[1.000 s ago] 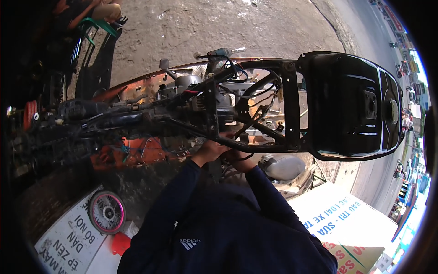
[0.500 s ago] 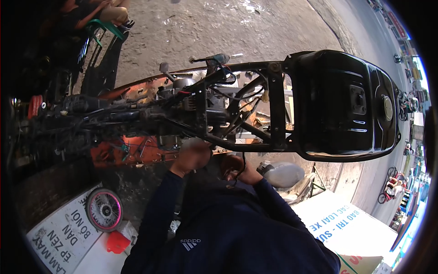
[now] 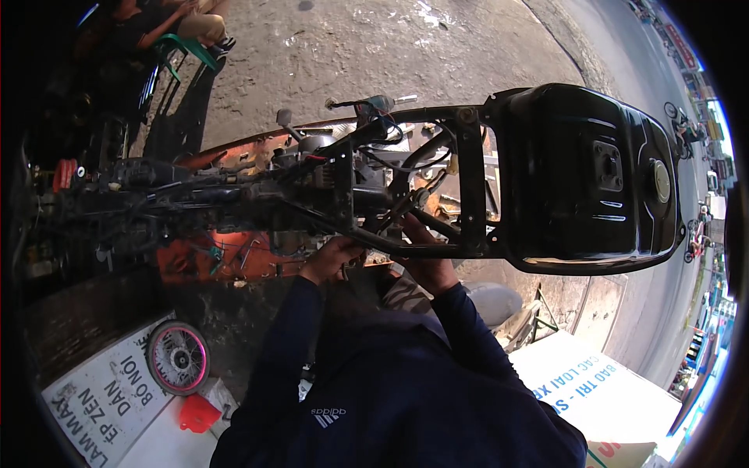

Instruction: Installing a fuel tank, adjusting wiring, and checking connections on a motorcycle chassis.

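A stripped black motorcycle frame (image 3: 471, 183) stretches across in front of me, with a glossy black fuel tank (image 3: 562, 187) at its right end. My left hand (image 3: 331, 260) is below the near frame tube, fingers curled close against it; what they hold is hidden. Beside it, my right hand (image 3: 427, 264) reaches up past that same tube, its fingertips inside the frame by dark cables (image 3: 402, 207). These fingers look closed together, but what is between them cannot be made out. The engine (image 3: 312, 148) sits under the frame, left of my hands.
An orange-red tray (image 3: 211, 261) with several tools lies beneath the frame. A pink-rimmed spoked wheel (image 3: 179, 358) leans by a white sign (image 3: 109, 390) at lower left; another sign (image 3: 601, 390) lies at lower right. A person (image 3: 168, 23) sits on a green chair (image 3: 187, 53). Traffic passes on the road at right.
My right hand has moved up from in front of my body, where it had a black cable, to inside the frame. My left hand has shifted slightly, its fingers under the tube.
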Available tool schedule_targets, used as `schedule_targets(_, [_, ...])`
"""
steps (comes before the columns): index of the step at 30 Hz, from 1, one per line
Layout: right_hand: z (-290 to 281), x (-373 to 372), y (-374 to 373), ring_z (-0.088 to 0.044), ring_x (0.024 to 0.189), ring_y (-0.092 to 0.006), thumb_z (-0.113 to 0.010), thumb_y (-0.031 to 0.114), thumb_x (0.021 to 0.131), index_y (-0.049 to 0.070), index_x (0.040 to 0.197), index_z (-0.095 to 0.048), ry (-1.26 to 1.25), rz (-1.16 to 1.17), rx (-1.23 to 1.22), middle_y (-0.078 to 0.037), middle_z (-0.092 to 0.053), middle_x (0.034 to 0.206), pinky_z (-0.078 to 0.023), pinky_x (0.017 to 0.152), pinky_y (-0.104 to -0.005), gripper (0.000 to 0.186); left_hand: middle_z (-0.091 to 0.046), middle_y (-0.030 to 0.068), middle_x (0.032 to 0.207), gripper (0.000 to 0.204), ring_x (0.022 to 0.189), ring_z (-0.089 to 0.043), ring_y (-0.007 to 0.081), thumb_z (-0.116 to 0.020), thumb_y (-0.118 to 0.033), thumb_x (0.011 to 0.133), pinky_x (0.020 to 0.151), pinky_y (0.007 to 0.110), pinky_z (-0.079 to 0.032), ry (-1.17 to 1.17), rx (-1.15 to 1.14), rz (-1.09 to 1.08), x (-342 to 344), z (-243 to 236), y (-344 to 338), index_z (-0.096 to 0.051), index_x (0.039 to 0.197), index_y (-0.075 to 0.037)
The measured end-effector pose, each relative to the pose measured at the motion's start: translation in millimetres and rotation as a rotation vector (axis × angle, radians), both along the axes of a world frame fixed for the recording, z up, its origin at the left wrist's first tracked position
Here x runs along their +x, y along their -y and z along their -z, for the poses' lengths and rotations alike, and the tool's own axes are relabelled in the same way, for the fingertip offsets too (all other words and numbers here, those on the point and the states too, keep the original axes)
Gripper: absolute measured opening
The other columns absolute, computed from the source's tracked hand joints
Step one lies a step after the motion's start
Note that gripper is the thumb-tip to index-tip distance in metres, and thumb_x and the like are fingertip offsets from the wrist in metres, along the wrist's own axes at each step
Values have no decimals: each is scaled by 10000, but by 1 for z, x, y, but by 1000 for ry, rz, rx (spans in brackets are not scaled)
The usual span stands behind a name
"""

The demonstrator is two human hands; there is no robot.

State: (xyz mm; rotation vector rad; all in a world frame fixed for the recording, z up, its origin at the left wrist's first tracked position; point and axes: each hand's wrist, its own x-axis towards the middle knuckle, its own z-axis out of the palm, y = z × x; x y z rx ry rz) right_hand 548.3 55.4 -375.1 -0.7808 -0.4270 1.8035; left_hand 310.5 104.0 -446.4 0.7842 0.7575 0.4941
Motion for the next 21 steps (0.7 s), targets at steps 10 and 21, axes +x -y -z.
schedule_targets(10, [-29, 2, -18, -578, 1082, -163, -556, 231, 966, 37, 1398, -430, 488, -217, 145, -94, -539, 1299, -487, 879, -304, 490, -614, 2, 803, 239, 722, -569, 76, -665, -187, 896, 668, 254, -478, -356, 394, -70, -17, -51, 4, -649, 1062, -16])
schedule_targets(21, [-23, 16, 18, -602, 1031, -169, -532, 37, 916, -30, 1266, -530, 836, -83, 100, -128, -641, 1105, -474, 899, -320, 356, -497, -62, 636, 201, 557, -431, 17, -633, -240, 921, 498, 211, -322, -31, -36, 19, -127, -46, 42, -667, 915, -42])
